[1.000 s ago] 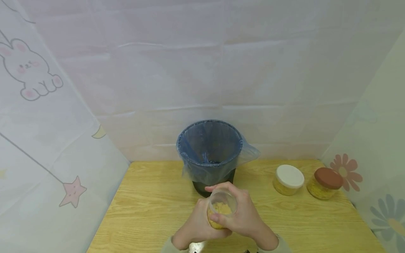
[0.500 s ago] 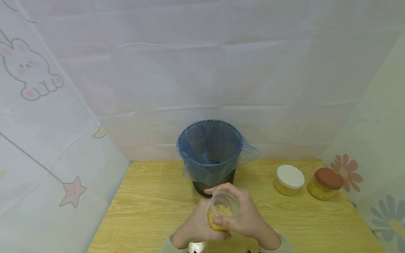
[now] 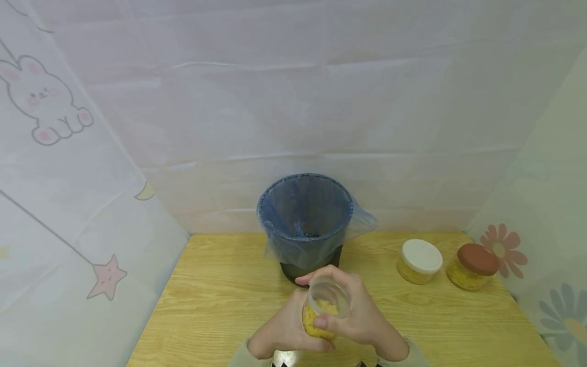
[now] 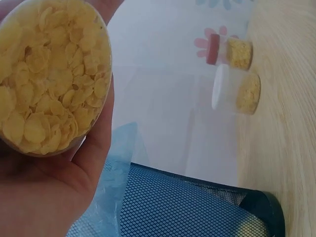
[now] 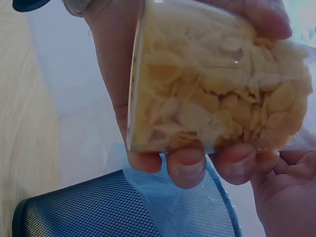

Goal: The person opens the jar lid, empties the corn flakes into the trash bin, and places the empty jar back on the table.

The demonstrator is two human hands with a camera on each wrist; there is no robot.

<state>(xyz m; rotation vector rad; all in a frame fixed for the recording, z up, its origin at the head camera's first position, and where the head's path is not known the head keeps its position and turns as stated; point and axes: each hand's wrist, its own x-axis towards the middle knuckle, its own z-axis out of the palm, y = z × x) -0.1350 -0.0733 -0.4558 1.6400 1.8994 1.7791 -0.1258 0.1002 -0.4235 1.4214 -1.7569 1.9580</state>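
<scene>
A clear jar [image 3: 310, 317] of yellow cornflakes is held between both hands near the front of the table, its round rim facing up towards me in the head view. My left hand [image 3: 284, 323] grips the jar's body from the left. From the right, my right hand [image 3: 359, 311] curls around the rim, thumb in front and fingers behind. Cornflakes fill the jar's base [image 4: 54, 79] in the left wrist view. The right wrist view has the jar's side [image 5: 207, 94], with left fingertips [image 5: 187, 168] wrapped under it. Whether a clear lid covers the rim, I cannot tell.
Behind the hands stands a black mesh bin [image 3: 309, 265] lined with a blue plastic bag [image 3: 304, 204]. To the right are a white-lidded jar [image 3: 419, 257] and a brown-lidded jar [image 3: 474, 265], both with yellow contents. Patterned sheets hang around the wooden table [image 3: 215, 295].
Both hands and the jar have shifted slightly to the right. The jar's rim leans a little more to the right; both grips stay in place.
</scene>
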